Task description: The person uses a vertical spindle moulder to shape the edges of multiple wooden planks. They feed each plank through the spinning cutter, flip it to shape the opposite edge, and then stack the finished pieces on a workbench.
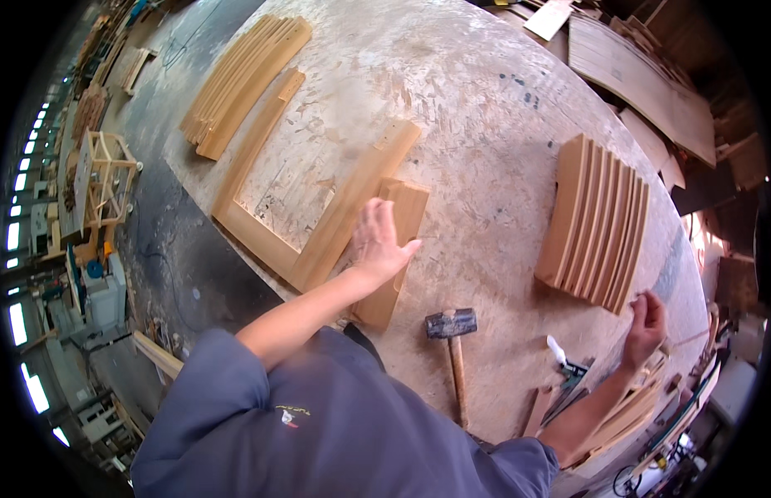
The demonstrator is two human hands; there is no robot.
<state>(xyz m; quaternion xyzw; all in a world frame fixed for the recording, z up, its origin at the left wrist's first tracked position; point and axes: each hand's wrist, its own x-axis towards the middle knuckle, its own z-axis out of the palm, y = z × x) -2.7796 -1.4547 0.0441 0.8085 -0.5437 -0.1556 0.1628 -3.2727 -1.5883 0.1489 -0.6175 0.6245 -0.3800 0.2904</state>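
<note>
My left hand is open, fingers spread, resting on or just over a flat wooden board. That board lies against the near arm of a U-shaped wooden frame, made of two long rails joined by a crosspiece. Out to the right, my right hand has its fingers curled together beside the lower end of a stack of curved wooden slats. Whatever those fingers hold, if anything, is too small to make out. Between my arms lies a mallet with a black head and wooden handle.
Another row of curved wooden pieces lies at the far left of the worn tabletop. Near my right forearm are a white-tipped tool and wood strips. Large sheets lean beyond the right edge; a wooden frame stands left.
</note>
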